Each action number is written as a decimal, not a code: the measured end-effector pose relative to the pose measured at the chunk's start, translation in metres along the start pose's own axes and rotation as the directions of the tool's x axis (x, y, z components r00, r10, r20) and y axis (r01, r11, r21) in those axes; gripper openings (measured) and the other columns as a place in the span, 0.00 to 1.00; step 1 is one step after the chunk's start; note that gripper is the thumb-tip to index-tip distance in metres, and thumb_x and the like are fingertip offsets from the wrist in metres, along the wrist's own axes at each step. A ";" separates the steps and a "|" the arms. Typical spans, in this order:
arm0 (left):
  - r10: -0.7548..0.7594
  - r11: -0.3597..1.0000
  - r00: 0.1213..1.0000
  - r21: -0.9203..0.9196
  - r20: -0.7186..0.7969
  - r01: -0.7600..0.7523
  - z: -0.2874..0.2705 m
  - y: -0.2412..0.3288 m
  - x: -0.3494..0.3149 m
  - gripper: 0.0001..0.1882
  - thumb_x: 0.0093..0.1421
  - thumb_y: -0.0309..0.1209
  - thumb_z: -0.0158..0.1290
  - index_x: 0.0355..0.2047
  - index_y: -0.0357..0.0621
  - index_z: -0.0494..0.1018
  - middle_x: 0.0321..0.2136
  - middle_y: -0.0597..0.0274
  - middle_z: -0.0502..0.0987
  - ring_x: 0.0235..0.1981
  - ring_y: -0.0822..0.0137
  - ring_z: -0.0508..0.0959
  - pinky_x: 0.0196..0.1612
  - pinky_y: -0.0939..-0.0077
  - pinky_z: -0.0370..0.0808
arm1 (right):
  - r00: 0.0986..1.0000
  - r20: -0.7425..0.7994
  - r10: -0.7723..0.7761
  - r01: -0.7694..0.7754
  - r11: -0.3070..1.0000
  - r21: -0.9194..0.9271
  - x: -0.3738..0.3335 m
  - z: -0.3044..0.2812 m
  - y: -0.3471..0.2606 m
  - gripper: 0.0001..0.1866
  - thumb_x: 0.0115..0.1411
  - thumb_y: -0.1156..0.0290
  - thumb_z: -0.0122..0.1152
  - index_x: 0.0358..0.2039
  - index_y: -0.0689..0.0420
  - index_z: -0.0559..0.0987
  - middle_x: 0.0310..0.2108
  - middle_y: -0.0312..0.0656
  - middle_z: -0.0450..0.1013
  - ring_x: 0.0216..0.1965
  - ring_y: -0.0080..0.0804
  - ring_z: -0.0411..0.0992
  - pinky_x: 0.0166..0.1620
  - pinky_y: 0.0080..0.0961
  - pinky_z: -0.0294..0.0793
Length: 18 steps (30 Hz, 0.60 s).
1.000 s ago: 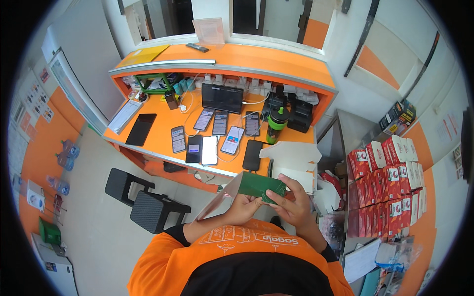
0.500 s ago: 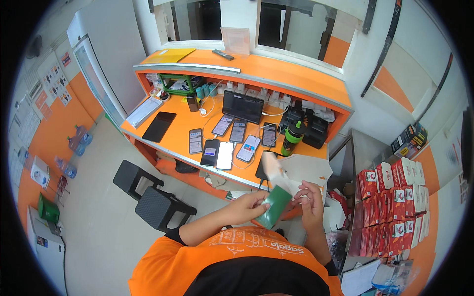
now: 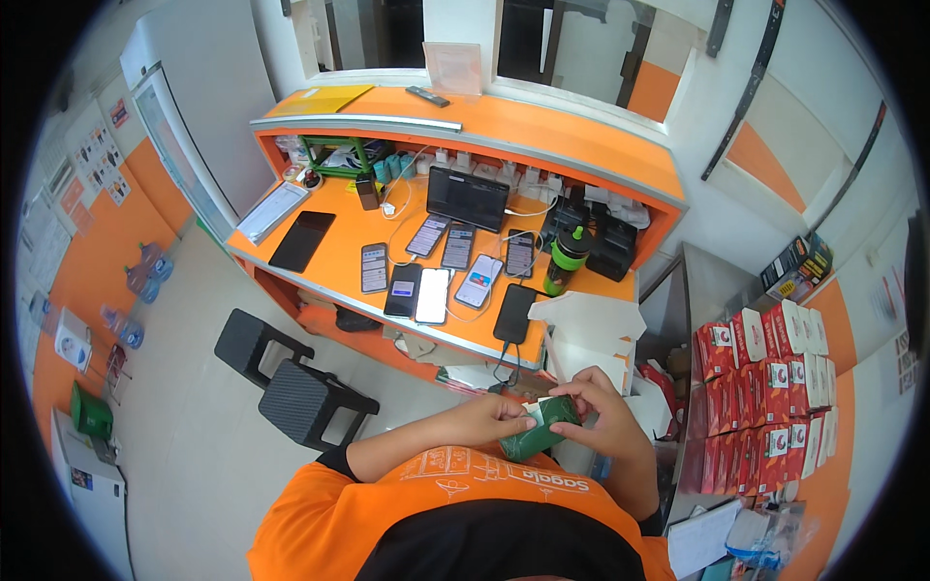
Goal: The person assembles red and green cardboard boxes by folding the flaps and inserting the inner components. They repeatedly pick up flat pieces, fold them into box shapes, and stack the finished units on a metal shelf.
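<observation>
The person's left hand (image 3: 492,423) pinches the left side of a green carton (image 3: 533,443), its fingers by a pale flap at the top. The right hand (image 3: 605,418) grasps the same carton at the upper right, fingers curled over the edge. Both hold it in front of the orange shirt (image 3: 402,473), short of the desk (image 3: 339,259).

Just beyond the right hand, an opened white box (image 3: 589,324) lies at the desk's near right corner. Left of it lies a dark phone (image 3: 513,312) with a cable at its near end, then a cluster of phones (image 3: 433,295), several with lit screens. Behind them stands a dark screen (image 3: 468,198), and to its right a black-and-green bottle (image 3: 567,261). A black tablet (image 3: 302,241) lies toward the left end.

On the far ledge (image 3: 533,118) lie a yellow folder (image 3: 320,101) and a remote (image 3: 427,96). Over on the right, red boxes (image 3: 741,407) are stacked in rows; on the left, two black stools (image 3: 310,402) stand near the desk.
</observation>
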<state>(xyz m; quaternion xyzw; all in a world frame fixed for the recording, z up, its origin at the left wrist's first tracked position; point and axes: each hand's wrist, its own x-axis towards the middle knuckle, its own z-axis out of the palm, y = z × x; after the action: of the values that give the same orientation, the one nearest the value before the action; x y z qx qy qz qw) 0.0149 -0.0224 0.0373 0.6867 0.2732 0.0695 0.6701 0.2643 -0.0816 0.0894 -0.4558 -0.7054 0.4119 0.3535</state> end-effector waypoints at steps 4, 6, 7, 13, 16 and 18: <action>0.010 0.998 1.000 0.056 -0.026 -0.008 0.002 0.005 0.002 0.17 0.72 0.40 0.50 0.39 0.37 0.77 0.29 0.68 0.75 0.33 0.79 0.71 0.39 0.76 0.71 | 0.939 -0.342 0.036 -0.096 0.983 -0.158 -0.003 0.017 -0.004 0.24 0.48 0.73 0.78 0.47 0.56 0.80 0.38 0.35 0.63 0.32 0.20 0.63 0.35 0.16 0.66; 0.027 0.998 0.999 0.055 -0.037 -0.025 0.003 0.006 0.003 0.17 0.72 0.40 0.51 0.38 0.36 0.77 0.29 0.67 0.75 0.33 0.79 0.71 0.38 0.77 0.70 | 0.928 -0.373 0.027 -0.097 0.981 -0.169 -0.005 0.024 -0.005 0.23 0.48 0.73 0.78 0.46 0.56 0.80 0.38 0.35 0.63 0.32 0.20 0.63 0.34 0.16 0.65; 0.028 0.998 0.999 0.065 -0.035 -0.025 0.003 0.004 0.003 0.17 0.72 0.40 0.51 0.37 0.37 0.77 0.28 0.67 0.75 0.32 0.79 0.71 0.37 0.77 0.70 | 0.922 -0.387 0.020 -0.095 0.980 -0.175 -0.006 0.026 -0.004 0.23 0.48 0.73 0.78 0.45 0.56 0.80 0.38 0.35 0.64 0.32 0.19 0.63 0.34 0.16 0.65; 0.040 0.990 0.999 0.137 0.014 -0.041 0.003 0.004 0.005 0.17 0.71 0.40 0.52 0.34 0.37 0.76 0.25 0.67 0.74 0.28 0.77 0.69 0.34 0.76 0.69 | 0.985 -0.167 0.029 -0.044 0.995 -0.087 -0.018 0.015 0.011 0.20 0.52 0.74 0.76 0.46 0.58 0.80 0.37 0.34 0.64 0.32 0.17 0.63 0.34 0.15 0.64; 0.074 0.987 0.997 0.144 0.037 -0.078 0.003 0.013 0.004 0.18 0.71 0.41 0.52 0.33 0.37 0.75 0.23 0.66 0.73 0.27 0.76 0.69 0.33 0.74 0.69 | 0.968 -0.231 0.093 -0.028 0.963 0.269 -0.026 0.020 0.027 0.19 0.52 0.74 0.75 0.45 0.58 0.81 0.35 0.33 0.63 0.31 0.17 0.62 0.33 0.15 0.63; 0.093 0.976 0.994 0.190 0.059 -0.103 0.002 0.016 0.002 0.18 0.71 0.42 0.51 0.32 0.38 0.75 0.22 0.65 0.72 0.26 0.75 0.69 0.33 0.73 0.68 | 0.965 -0.248 0.082 -0.059 0.993 0.100 -0.029 0.017 0.027 0.16 0.53 0.75 0.75 0.43 0.59 0.82 0.35 0.33 0.64 0.30 0.17 0.62 0.33 0.15 0.63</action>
<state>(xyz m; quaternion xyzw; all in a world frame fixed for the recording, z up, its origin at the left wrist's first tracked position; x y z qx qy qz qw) 0.0225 -0.0223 0.0520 0.7625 0.2278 0.0586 0.6027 0.2684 -0.1064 0.0541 -0.5125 -0.6185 0.3950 0.4458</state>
